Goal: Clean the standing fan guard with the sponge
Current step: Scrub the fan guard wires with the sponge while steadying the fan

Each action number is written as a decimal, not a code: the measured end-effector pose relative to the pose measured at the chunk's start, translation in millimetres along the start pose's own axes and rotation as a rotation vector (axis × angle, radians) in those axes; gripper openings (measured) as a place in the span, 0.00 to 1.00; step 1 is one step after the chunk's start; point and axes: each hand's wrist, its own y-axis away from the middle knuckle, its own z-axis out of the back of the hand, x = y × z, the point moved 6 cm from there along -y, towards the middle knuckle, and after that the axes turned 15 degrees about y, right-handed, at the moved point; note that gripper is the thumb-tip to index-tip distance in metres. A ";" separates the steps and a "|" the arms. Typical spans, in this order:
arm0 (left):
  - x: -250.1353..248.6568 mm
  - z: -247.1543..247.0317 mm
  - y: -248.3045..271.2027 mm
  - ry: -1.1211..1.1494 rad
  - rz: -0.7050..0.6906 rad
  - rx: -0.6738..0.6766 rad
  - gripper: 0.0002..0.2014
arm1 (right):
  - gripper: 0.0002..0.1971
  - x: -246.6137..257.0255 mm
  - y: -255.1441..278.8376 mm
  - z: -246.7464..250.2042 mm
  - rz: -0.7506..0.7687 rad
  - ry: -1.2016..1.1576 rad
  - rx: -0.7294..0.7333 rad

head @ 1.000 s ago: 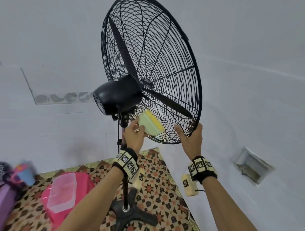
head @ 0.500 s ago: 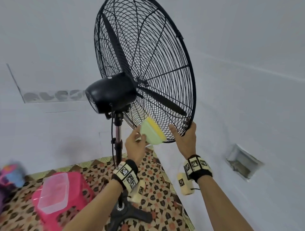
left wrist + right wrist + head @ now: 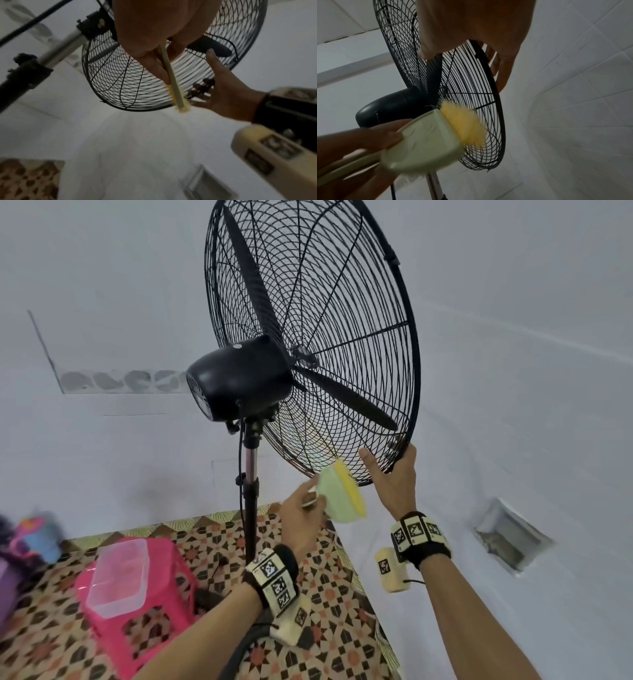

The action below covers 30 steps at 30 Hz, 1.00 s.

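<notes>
The black wire fan guard [image 3: 329,313] stands tilted on its pole, with dark blades inside. My left hand [image 3: 310,496] grips a pale green sponge [image 3: 337,498] with a yellow layer just below the guard's bottom rim; its top corner reaches the wires. In the right wrist view the sponge [image 3: 435,140] lies against the rear guard [image 3: 471,86], blurred. My right hand [image 3: 390,460] holds the lower rim, thumb on the near side and fingers [image 3: 502,75] on the far side. The left wrist view shows the sponge [image 3: 172,82] edge-on beside the guard [image 3: 120,83].
The black motor housing [image 3: 239,378] and chrome pole [image 3: 251,467] stand left of my hands. A pink stool [image 3: 150,604] carrying a clear lidded box [image 3: 118,575] sits on the patterned floor [image 3: 335,594]. White walls surround the fan, with a vent [image 3: 510,535] at right.
My left hand has slid the sponge down the rear guard to its bottom rim. The right hand has kept its hold on the rim.
</notes>
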 end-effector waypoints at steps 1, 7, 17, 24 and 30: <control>3.6 4.9 1.4 -0.003 0.018 -0.004 0.22 | 0.47 1.6 -2.1 1.2 0.009 0.007 0.007; -24.5 28.3 -39.0 0.100 -0.028 -0.166 0.24 | 0.48 -0.5 -0.4 0.6 0.012 0.030 0.013; -12.3 12.4 -1.8 0.130 0.099 -0.154 0.25 | 0.45 1.8 -5.5 5.9 0.036 0.069 0.052; -10.6 -3.0 0.4 0.155 0.018 -0.186 0.23 | 0.47 -0.6 -4.5 4.5 -0.002 0.057 0.079; 37.8 -31.4 39.8 0.435 0.240 -0.100 0.23 | 0.44 6.2 -30.4 19.0 0.020 0.129 0.221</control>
